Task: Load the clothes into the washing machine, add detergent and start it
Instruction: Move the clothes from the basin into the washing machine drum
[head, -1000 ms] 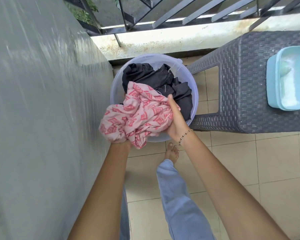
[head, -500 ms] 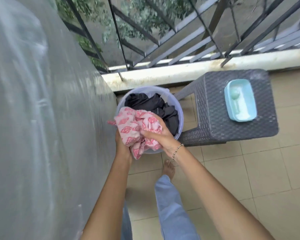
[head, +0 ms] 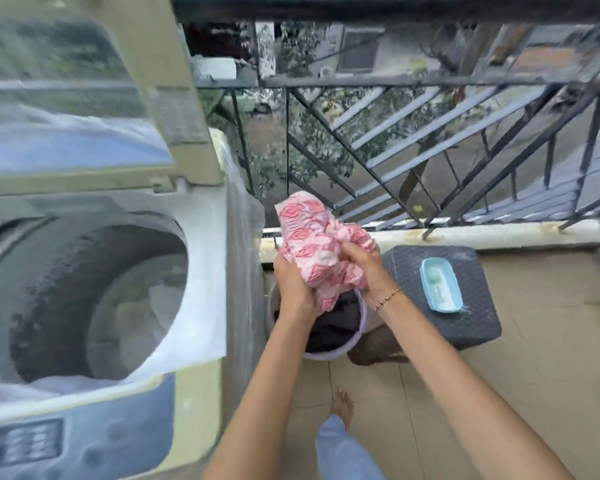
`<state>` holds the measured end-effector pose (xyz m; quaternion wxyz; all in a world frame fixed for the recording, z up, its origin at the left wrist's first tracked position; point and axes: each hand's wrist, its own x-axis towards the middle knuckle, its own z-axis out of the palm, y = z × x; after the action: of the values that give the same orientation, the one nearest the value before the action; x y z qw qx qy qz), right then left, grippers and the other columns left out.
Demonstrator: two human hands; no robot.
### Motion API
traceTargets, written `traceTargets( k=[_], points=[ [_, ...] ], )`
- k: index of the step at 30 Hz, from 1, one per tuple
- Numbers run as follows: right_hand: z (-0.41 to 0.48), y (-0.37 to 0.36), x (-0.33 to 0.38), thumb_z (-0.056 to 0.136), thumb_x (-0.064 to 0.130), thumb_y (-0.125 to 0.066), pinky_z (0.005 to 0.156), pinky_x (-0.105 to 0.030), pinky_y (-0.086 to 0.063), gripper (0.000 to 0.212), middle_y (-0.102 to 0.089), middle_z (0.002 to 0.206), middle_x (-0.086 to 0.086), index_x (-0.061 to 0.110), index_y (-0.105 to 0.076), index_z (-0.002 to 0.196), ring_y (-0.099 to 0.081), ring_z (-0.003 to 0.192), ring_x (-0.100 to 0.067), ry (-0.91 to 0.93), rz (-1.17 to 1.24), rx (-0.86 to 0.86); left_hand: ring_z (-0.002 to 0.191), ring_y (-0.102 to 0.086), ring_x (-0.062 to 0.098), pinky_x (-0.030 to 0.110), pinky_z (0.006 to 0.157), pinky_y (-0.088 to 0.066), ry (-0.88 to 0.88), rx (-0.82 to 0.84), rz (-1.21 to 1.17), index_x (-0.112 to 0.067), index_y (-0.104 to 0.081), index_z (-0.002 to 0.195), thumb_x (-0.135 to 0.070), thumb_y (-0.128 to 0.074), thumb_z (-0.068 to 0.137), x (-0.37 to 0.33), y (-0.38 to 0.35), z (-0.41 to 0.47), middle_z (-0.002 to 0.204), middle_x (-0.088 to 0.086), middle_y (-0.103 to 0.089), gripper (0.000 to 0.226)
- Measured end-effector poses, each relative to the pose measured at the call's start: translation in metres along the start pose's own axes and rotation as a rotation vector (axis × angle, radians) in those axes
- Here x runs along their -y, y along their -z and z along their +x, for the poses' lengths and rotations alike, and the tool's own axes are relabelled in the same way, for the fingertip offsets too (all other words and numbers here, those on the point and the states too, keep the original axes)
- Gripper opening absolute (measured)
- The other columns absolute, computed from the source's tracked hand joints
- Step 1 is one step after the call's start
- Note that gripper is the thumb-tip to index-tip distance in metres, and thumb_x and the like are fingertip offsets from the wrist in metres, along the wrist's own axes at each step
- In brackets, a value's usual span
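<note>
Lifted pink cloth (head: 317,242) (both hands); bucket (head: 333,353) holds darks (head: 329,323).

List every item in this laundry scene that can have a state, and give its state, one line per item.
washing machine lid: raised open
drum: uncovered, some pale laundry inside
pink patterned cloth: bunched, lifted above the bucket
bucket: on the floor, dark clothes inside
left hand: gripping the cloth
right hand: gripping the cloth
blue detergent tub: open, on the stool
</note>
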<state>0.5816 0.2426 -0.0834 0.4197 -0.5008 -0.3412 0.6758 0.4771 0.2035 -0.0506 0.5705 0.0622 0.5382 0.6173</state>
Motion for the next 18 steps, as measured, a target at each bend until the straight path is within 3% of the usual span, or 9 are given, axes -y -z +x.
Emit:
traceTargets(
  k=[2, 4, 5, 7, 8, 11, 13, 16, 18],
  points=[
    [-0.008, -0.028, 0.027, 0.068, 0.018, -0.064, 0.075, -0.032, -0.054, 0.022, -0.07, 0.079, 0.0, 0.015, -0.065, 0.09, -0.066, 0.076, -0.016, 0.078, -0.015, 0.046, 0.094, -0.063, 0.035, 0.05, 0.083, -0.052, -0.054, 0.018, -0.047, -0.004, -0.064, 0.105, -0.028, -0.06, 0.076, -0.038, 0.001, -0.014, 0.104, 0.023, -0.066, 0.038],
    [-0.015, -0.062, 0.047, 0.071, 0.017, -0.062, 0.069, -0.029, -0.056, 0.017, -0.07, 0.074, 0.005, 0.017, -0.064, 0.088, -0.067, 0.071, -0.012, 0.138, -0.028, 0.091, 0.094, -0.064, 0.035, 0.048, 0.085, -0.052, -0.064, 0.004, -0.059, -0.007, -0.064, 0.106, -0.045, -0.059, 0.061, -0.076, 0.01, -0.023, 0.108, 0.023, -0.066, 0.06],
    [-0.017, -0.078, 0.053, 0.072, 0.016, -0.061, 0.068, -0.028, -0.056, 0.017, -0.07, 0.073, 0.006, 0.016, -0.063, 0.089, -0.067, 0.07, -0.011, 0.167, -0.035, 0.123, 0.09, -0.063, 0.032, 0.043, 0.081, -0.053, -0.074, 0.002, -0.063, -0.01, -0.064, 0.104, -0.046, -0.053, 0.069, -0.092, 0.016, -0.025, 0.103, 0.02, -0.067, 0.051],
    [-0.023, -0.118, 0.06, 0.074, 0.012, -0.06, 0.066, -0.026, -0.056, 0.018, -0.071, 0.073, 0.007, 0.016, -0.062, 0.092, -0.067, 0.071, -0.008, 0.221, -0.054, 0.204, 0.085, -0.059, 0.028, 0.036, 0.075, -0.053, -0.144, -0.013, -0.055, -0.011, -0.063, 0.097, -0.025, -0.044, 0.089, -0.128, 0.038, -0.025, 0.092, 0.015, -0.064, 0.025],
    [-0.024, -0.138, 0.061, 0.074, 0.01, -0.06, 0.065, -0.025, -0.056, 0.02, -0.071, 0.074, 0.008, 0.016, -0.062, 0.093, -0.067, 0.071, -0.007, 0.226, -0.071, 0.246, 0.086, -0.058, 0.027, 0.039, 0.077, -0.053, -0.202, -0.041, -0.032, -0.011, -0.064, 0.092, -0.018, -0.046, 0.087, -0.143, 0.053, -0.022, 0.092, 0.016, -0.063, 0.02],
    [-0.031, -0.195, 0.057, 0.079, 0.002, -0.058, 0.067, -0.027, -0.056, 0.03, -0.072, 0.082, 0.008, 0.02, -0.056, 0.103, -0.068, 0.076, -0.008, 0.213, -0.139, 0.381, 0.087, -0.06, 0.025, 0.051, 0.085, -0.053, -0.312, -0.147, 0.062, -0.017, -0.069, 0.079, -0.022, -0.054, 0.075, -0.179, 0.105, -0.013, 0.094, 0.013, -0.067, 0.016],
    [-0.033, -0.227, 0.05, 0.076, -0.001, -0.054, 0.074, -0.031, -0.056, 0.04, -0.068, 0.093, 0.003, 0.026, -0.054, 0.106, -0.065, 0.085, -0.012, 0.24, -0.242, 0.466, 0.081, -0.059, 0.02, 0.043, 0.08, -0.054, -0.38, -0.215, 0.184, -0.021, -0.069, 0.073, -0.026, -0.059, 0.069, -0.197, 0.14, -0.012, 0.086, 0.003, -0.069, 0.012],
    [-0.032, -0.264, 0.038, 0.071, -0.001, -0.051, 0.071, -0.028, -0.053, 0.047, -0.061, 0.101, -0.001, 0.031, -0.053, 0.106, -0.059, 0.088, -0.014, 0.257, -0.366, 0.521, 0.081, -0.058, 0.016, 0.033, 0.075, -0.051, -0.396, -0.226, 0.295, -0.023, -0.067, 0.085, -0.025, -0.061, 0.077, -0.215, 0.189, -0.005, 0.085, -0.003, -0.067, 0.01],
    [-0.032, -0.283, 0.032, 0.07, -0.004, -0.05, 0.064, -0.02, -0.051, 0.044, -0.058, 0.094, 0.001, 0.027, -0.053, 0.102, -0.057, 0.079, -0.008, 0.26, -0.417, 0.523, 0.086, -0.055, 0.017, 0.032, 0.076, -0.047, -0.401, -0.225, 0.314, -0.017, -0.064, 0.097, -0.013, -0.055, 0.091, -0.221, 0.219, 0.008, 0.09, 0.001, -0.065, 0.011]
  ],
)
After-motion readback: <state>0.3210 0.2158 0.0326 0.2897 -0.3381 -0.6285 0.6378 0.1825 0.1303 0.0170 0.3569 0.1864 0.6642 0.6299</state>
